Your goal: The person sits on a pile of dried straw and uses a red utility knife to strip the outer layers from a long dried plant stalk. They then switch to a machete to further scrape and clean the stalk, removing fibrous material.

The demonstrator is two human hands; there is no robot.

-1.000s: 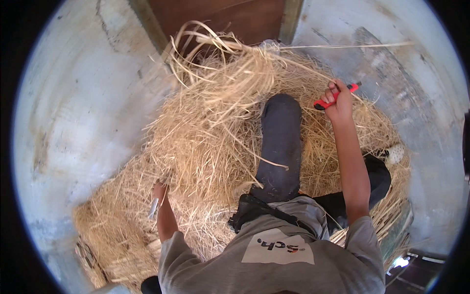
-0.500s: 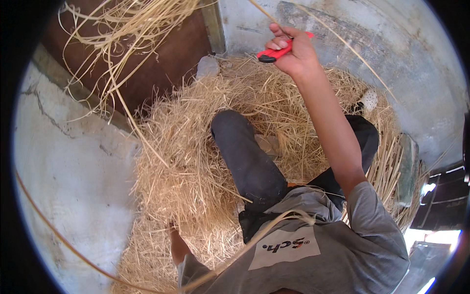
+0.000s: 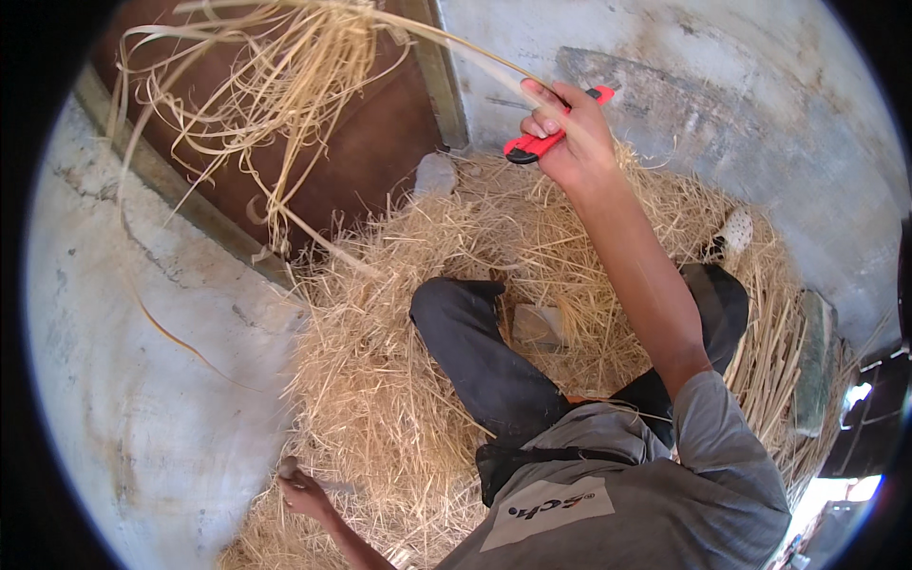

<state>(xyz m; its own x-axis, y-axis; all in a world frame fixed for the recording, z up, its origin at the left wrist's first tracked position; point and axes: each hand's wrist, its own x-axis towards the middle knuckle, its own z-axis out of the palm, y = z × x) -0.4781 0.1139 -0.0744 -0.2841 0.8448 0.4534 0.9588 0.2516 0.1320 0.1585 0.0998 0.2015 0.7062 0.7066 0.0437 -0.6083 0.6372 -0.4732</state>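
A worker sits with bent knees on a heap of loose straw (image 3: 380, 351), right hand (image 3: 570, 133) raised, its fingers clamped around a red-and-black utility knife (image 3: 534, 147). A pale strip (image 3: 465, 49) runs down to the same fingers from a bundle of curling strips (image 3: 318, 76), which hangs at upper left in front of a brown panel (image 3: 356, 157), its loose ends trailing toward the straw. Low on the left, beside the curved gray wall (image 3: 161, 418), the left hand (image 3: 304, 494) is near the straw's edge; its fingers look curled, but at that size and with the blur one cannot tell whether they grip anything. Between the worker's dark trouser legs (image 3: 465, 347), a flat pale block (image 3: 539, 325) lies amid the stalks. By appearances, the step in hand is handling the strips at arm's length, knife in the palm; the next move calls for a firm hold on the strip, with the knife's end turned away from the forearm.
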